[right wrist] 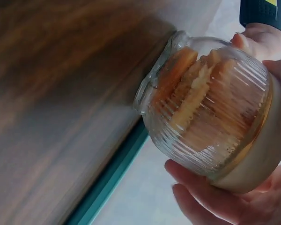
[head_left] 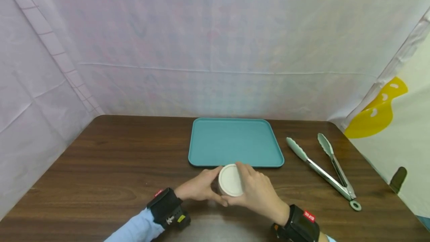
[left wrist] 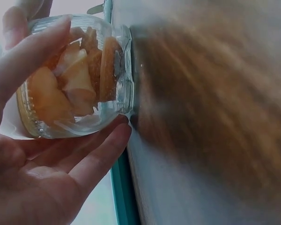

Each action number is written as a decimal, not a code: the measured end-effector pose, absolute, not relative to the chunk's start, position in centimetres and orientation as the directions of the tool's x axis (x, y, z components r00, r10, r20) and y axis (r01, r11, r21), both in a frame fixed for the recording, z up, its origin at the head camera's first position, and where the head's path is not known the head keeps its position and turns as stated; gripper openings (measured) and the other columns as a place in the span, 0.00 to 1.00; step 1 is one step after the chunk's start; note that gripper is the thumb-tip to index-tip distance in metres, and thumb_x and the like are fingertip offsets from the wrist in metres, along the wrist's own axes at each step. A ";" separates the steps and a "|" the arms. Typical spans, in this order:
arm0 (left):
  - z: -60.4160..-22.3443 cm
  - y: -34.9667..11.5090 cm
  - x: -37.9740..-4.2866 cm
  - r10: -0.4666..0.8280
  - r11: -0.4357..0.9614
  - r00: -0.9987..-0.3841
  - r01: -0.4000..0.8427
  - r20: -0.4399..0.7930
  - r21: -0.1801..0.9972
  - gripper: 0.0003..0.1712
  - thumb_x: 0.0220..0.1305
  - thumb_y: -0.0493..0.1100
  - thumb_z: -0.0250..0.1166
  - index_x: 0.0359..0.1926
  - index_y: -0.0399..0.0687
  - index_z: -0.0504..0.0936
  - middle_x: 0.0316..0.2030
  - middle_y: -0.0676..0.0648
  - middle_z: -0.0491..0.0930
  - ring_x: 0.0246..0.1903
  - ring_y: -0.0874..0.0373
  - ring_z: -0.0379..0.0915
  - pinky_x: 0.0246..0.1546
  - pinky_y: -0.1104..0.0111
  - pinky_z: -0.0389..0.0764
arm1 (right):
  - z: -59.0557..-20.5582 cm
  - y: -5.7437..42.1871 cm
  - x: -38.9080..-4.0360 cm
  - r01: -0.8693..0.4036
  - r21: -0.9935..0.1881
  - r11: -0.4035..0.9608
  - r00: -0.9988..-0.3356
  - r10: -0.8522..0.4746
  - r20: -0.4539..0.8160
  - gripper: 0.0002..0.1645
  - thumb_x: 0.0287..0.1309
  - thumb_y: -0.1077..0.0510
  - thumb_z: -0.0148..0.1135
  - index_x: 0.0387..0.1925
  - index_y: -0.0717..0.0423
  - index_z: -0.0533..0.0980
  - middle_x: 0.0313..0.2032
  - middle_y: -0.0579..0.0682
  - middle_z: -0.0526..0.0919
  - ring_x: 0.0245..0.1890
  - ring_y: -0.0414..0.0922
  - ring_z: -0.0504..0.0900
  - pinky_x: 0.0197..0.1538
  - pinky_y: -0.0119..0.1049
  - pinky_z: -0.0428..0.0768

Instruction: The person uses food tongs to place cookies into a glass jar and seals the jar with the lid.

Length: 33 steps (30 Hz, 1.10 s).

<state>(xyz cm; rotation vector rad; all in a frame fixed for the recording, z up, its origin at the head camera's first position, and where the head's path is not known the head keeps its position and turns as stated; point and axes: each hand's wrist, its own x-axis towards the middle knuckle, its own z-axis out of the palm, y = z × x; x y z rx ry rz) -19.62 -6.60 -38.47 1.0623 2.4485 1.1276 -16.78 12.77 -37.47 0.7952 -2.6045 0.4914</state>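
Note:
A ribbed glass jar point(left wrist: 100, 105) holds chunky orange-brown pieces, which look like food. Its round cream-white lid point(head_left: 231, 180) faces up in the head view, and its base is at the wooden tabletop. My left hand point(head_left: 201, 188) is around the jar's left side, thumb on one side and fingers on the other. From the right, my right hand point(head_left: 256, 188) grips the jar at the lid, fingers around its edge. In the right wrist view the lid point(right wrist: 264, 157) sits on the jar, with a gold-coloured band below it.
Just behind the jar lies a teal rectangular tray point(head_left: 235, 141). To the right, metal tongs point(head_left: 330, 176) with pale grey-green tips lie spread on the brown wooden table point(head_left: 111, 174). White cloth hangs behind and at both sides. A yellow shape point(head_left: 376, 117) is on the right cloth.

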 end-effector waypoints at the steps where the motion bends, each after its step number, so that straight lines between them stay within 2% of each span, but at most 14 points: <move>1: -38.4 -6.6 -19.6 0.705 0.439 -0.706 0.510 0.068 0.740 0.50 0.38 0.48 0.74 0.62 0.41 0.59 0.56 0.45 0.68 0.56 0.53 0.63 0.59 0.63 0.64 | -37.4 12.9 -16.9 -0.600 -0.236 0.764 -0.772 -0.476 0.421 0.56 0.29 0.26 0.64 0.52 0.64 0.67 0.39 0.56 0.78 0.28 0.45 0.79 0.23 0.31 0.77; 4: -38.4 -6.6 -19.6 0.714 0.433 -0.698 0.503 0.056 0.748 0.50 0.39 0.48 0.74 0.63 0.42 0.57 0.58 0.45 0.66 0.57 0.54 0.61 0.60 0.64 0.63 | -36.9 13.8 -17.5 -0.647 -0.357 0.674 -0.762 -0.576 0.296 0.57 0.33 0.29 0.64 0.57 0.64 0.62 0.43 0.54 0.75 0.35 0.45 0.78 0.30 0.29 0.78; 7: -38.5 -6.6 -19.6 0.720 0.418 -0.691 0.502 0.060 0.757 0.51 0.40 0.47 0.73 0.63 0.41 0.56 0.59 0.44 0.65 0.58 0.53 0.60 0.60 0.64 0.63 | -36.3 15.1 -18.6 -0.665 -0.506 0.549 -0.704 -0.687 0.179 0.58 0.37 0.35 0.66 0.62 0.64 0.56 0.51 0.55 0.70 0.44 0.46 0.75 0.38 0.30 0.78; 9: -38.5 -6.6 -19.6 0.724 0.408 -0.685 0.515 0.077 0.754 0.50 0.41 0.47 0.73 0.63 0.40 0.56 0.59 0.43 0.65 0.58 0.52 0.61 0.60 0.64 0.63 | -36.2 15.7 -19.2 -0.676 -0.551 0.490 -0.660 -0.735 0.156 0.57 0.39 0.37 0.67 0.64 0.63 0.54 0.54 0.54 0.68 0.48 0.48 0.73 0.42 0.32 0.78; 12: -38.4 -6.6 -19.6 0.723 0.407 -0.685 0.527 0.090 0.746 0.50 0.40 0.47 0.74 0.62 0.39 0.57 0.58 0.43 0.66 0.57 0.52 0.62 0.59 0.65 0.64 | -36.4 16.0 -19.6 -0.692 -0.566 0.448 -0.636 -0.750 0.184 0.54 0.39 0.39 0.68 0.63 0.60 0.55 0.55 0.52 0.69 0.50 0.47 0.72 0.46 0.36 0.77; 21: -38.4 -6.6 -19.5 0.708 0.422 -0.695 0.559 0.125 0.714 0.50 0.38 0.48 0.74 0.61 0.39 0.60 0.56 0.43 0.68 0.56 0.53 0.64 0.58 0.64 0.65 | -37.2 15.7 -19.4 -0.687 -0.595 0.417 -0.664 -0.692 0.282 0.51 0.37 0.40 0.70 0.59 0.61 0.62 0.52 0.50 0.73 0.48 0.45 0.74 0.47 0.39 0.77; 33: -38.4 -6.6 -19.3 0.697 0.427 -0.704 0.560 0.135 0.711 0.49 0.37 0.48 0.75 0.59 0.38 0.61 0.54 0.43 0.70 0.55 0.53 0.65 0.58 0.64 0.65 | -37.7 14.4 -17.4 -0.642 -0.502 0.580 -0.766 -0.512 0.388 0.50 0.32 0.36 0.70 0.54 0.60 0.67 0.45 0.52 0.78 0.40 0.44 0.79 0.39 0.35 0.80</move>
